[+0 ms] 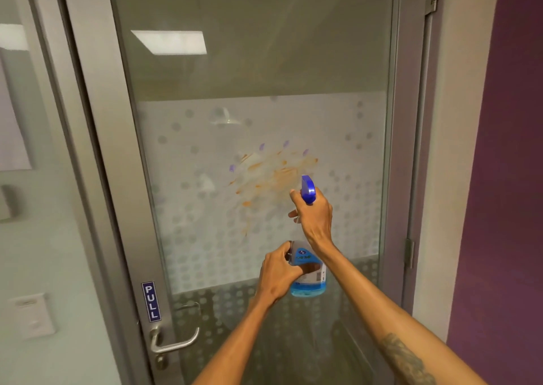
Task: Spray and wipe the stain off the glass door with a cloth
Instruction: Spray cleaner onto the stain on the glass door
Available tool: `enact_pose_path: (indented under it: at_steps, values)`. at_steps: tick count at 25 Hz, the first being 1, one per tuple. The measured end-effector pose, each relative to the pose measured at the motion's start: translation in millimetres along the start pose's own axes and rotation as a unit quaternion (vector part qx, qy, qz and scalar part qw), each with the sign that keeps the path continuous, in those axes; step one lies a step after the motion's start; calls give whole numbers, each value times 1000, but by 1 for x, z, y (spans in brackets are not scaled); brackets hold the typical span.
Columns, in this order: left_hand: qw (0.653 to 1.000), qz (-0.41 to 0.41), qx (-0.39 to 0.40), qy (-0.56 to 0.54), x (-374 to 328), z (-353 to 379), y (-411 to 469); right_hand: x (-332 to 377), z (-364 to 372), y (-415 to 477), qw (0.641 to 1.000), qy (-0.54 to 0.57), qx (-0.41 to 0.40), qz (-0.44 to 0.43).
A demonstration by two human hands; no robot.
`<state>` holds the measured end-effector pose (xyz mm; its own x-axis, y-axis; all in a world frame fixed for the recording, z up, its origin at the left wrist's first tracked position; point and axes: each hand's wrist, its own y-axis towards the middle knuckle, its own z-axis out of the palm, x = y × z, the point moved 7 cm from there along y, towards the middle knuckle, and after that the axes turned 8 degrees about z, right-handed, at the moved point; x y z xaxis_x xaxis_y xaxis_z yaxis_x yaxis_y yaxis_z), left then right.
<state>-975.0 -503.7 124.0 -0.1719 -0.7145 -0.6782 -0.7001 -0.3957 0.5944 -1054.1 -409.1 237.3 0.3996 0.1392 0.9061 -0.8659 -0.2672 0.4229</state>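
An orange smeared stain (270,179) spreads over the frosted band of the glass door (252,70), about mid-height. A spray bottle (308,281) with blue liquid and a blue trigger head is held upright just right of and below the stain. My right hand (314,217) grips the bottle's neck under the trigger head, nozzle pointing at the glass. My left hand (277,270) holds the bottle's body from the left. No cloth is visible.
The grey metal door frame carries a blue PULL sign (151,301) and a lever handle (173,340) at lower left. A purple wall (499,179) stands on the right, a pale wall with a switch plate (33,315) on the left.
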Motion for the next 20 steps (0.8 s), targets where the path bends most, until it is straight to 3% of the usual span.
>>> enact_pose_path:
  at_steps: [15,20]
  values:
    - [998,19,-48,42,-18,40,67,-10,-20,86,999,20,50,1]
    - [998,29,-41,42,-14,35,79,-6,-15,94,1000,16,24,-4]
